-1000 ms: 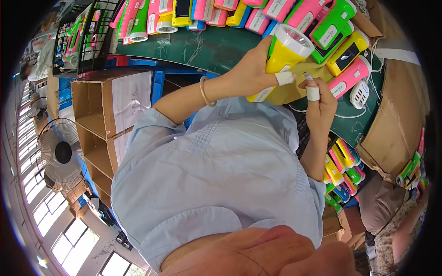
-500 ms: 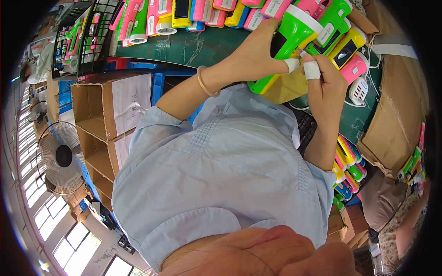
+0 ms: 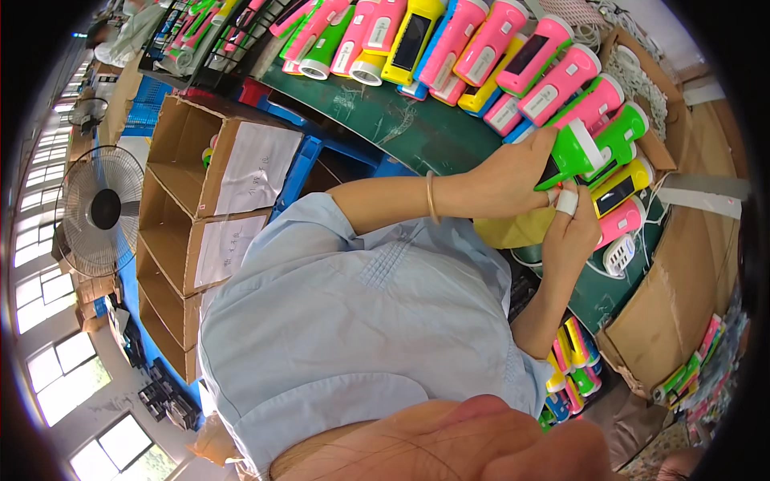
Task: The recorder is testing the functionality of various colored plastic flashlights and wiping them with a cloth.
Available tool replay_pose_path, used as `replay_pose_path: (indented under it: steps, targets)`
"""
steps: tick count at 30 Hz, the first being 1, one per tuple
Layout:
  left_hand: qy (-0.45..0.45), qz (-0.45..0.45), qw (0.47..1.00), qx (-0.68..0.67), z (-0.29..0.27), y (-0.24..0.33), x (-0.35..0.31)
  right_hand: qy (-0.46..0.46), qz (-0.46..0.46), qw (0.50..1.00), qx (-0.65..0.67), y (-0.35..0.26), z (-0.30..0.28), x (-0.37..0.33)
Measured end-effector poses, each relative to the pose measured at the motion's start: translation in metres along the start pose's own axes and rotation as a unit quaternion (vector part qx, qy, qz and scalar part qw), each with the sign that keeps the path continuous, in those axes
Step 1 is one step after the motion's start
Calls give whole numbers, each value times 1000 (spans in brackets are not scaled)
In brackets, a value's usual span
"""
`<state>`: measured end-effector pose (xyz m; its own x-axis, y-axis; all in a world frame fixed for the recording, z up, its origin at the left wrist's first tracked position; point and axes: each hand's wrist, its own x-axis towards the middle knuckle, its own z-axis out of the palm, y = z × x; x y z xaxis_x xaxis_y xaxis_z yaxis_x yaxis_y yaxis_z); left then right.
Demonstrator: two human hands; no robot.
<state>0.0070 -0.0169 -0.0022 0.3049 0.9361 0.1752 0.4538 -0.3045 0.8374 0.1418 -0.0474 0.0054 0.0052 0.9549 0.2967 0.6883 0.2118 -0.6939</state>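
Observation:
My left hand point(image 3: 507, 178) is wrapped round a green flashlight point(image 3: 571, 154) with a white rim, held above the green tabletop point(image 3: 365, 104). Close against its lower side is my right hand point(image 3: 573, 226), its taped thumb and fingers pinched together. Whatever lies between those fingers is too small and hidden to make out. A small reddish spot shows where the two hands meet. Under them lies a yellow cloth or sheet point(image 3: 513, 230). A yellow flashlight point(image 3: 622, 186) and a pink flashlight point(image 3: 622, 223) lie just beyond my right hand, near a white multi-port charger point(image 3: 619, 255) with white cords.
Pink, green, yellow and blue flashlights point(image 3: 481, 48) line the table's far side. At the far right stands a carton of white cords point(image 3: 638, 88). Cardboard compartments point(image 3: 180, 200), a blue crate point(image 3: 309, 172) and a black wire basket point(image 3: 188, 60) stand left; a fan point(image 3: 104, 210) is farther off.
The view has swung, so most things sit differently in it. The green flashlight is now tilted more to the right, and both hands are closer together at its side.

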Motion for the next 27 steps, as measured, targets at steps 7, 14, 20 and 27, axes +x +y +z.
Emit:
replay_pose_path:
  steps: [7,14,20,27]
  targets:
    - [84,1,994,-73,-18,-9,9,131,6,986,98,-11,-24,-25]
    - [-29,-25,772,-635,-12,1,17,-126,179,881,419,-2,-4,-13]
    - [58,-69,713,-695,-20,-3,25,97,-79,989,-81,-21,12,-9]
    - [50,-35,775,-629,-1,11,34,-94,174,943,268,16,13,-7]
